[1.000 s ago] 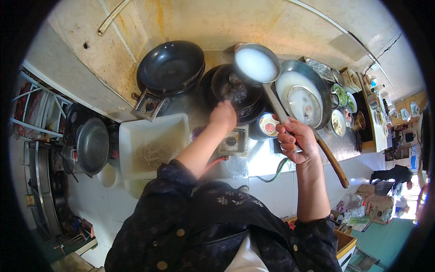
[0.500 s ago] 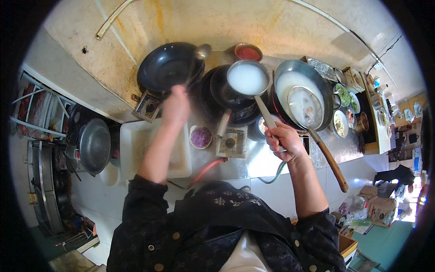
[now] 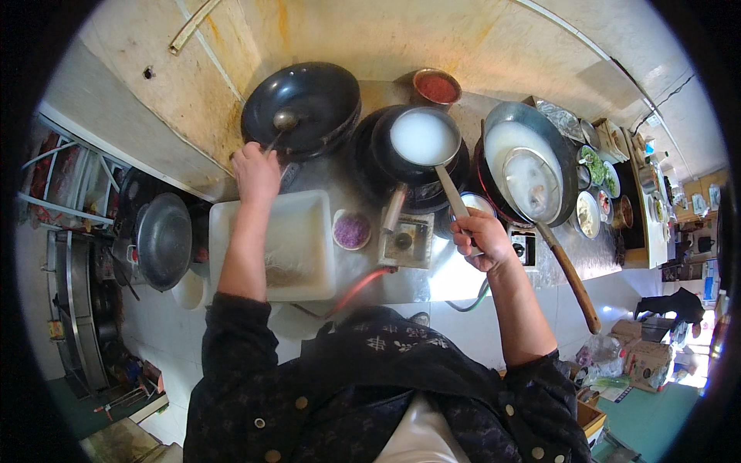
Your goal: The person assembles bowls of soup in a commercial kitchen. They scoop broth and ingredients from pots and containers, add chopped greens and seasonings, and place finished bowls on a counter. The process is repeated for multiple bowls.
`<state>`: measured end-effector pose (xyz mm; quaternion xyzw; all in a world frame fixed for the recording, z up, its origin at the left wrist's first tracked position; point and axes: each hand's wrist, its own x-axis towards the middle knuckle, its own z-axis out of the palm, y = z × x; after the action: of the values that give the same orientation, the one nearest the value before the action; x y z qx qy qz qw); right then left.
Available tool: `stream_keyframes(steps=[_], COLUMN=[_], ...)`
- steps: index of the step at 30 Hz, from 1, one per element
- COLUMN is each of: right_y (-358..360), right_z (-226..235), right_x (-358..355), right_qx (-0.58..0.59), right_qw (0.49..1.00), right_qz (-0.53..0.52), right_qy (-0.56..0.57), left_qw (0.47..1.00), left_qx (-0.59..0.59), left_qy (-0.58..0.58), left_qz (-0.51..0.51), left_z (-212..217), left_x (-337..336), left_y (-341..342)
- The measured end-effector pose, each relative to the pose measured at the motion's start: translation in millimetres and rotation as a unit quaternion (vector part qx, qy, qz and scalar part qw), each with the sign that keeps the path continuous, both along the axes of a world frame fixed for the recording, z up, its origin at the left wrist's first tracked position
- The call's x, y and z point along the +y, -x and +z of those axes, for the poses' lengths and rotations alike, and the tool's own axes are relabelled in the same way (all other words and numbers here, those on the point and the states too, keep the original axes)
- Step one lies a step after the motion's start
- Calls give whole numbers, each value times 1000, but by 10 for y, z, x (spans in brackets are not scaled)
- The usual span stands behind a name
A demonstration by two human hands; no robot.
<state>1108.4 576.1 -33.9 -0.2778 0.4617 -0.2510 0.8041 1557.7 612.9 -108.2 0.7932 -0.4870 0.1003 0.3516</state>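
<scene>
My left hand is closed round the handle of a small metal ladle, whose bowl is inside the black wok at the back left. My right hand grips the flat metal handle of a large round ladle full of cloudy white liquid. That ladle is over a small dark pan on the middle burner. To its right, a big wok holds whitish liquid, with a wooden-handled wire strainer lying across it and pale pieces inside.
A white rectangular tub and a bowl of chopped purple food stand at the counter's front. A bowl of red seasoning is behind the burners. Bowls with greens and other ingredients line the right. A red hose hangs at the front edge.
My left hand has moved left and slightly down. The small ladle's bowl has shifted from the wok's right rim to its middle. My right hand keeps hold of the large ladle.
</scene>
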Motion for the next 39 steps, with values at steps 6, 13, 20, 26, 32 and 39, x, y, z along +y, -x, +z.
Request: stream_keyframes(steps=[6, 13, 20, 26, 32, 39], right_y=[-50, -75, -102, -84, -47, -17], right_z=[-39, -110, -200, -304, -512, -670], right_x=[-18, -9, -16, 100, 351, 526], right_qx=[29, 56, 172, 368, 506, 619], right_qw=[999, 998, 978, 898, 751, 654], right_qz=[-7, -9, 23, 65, 65, 46], right_qy=[17, 41, 119, 231, 418, 433], left_qw=[939, 813, 832, 826, 788, 788], left_qx=[255, 487, 446, 463, 516, 503], left_qy=[-143, -243, -267, -240, -247, -253], left_qz=[-181, -205, -195, -212, -226, -250], left_z=[-350, -747, -374, -560, -685, -754], left_x=[256, 129, 140, 127, 127, 113], left_y=[1683, 2295, 2228, 2227, 2157, 2040])
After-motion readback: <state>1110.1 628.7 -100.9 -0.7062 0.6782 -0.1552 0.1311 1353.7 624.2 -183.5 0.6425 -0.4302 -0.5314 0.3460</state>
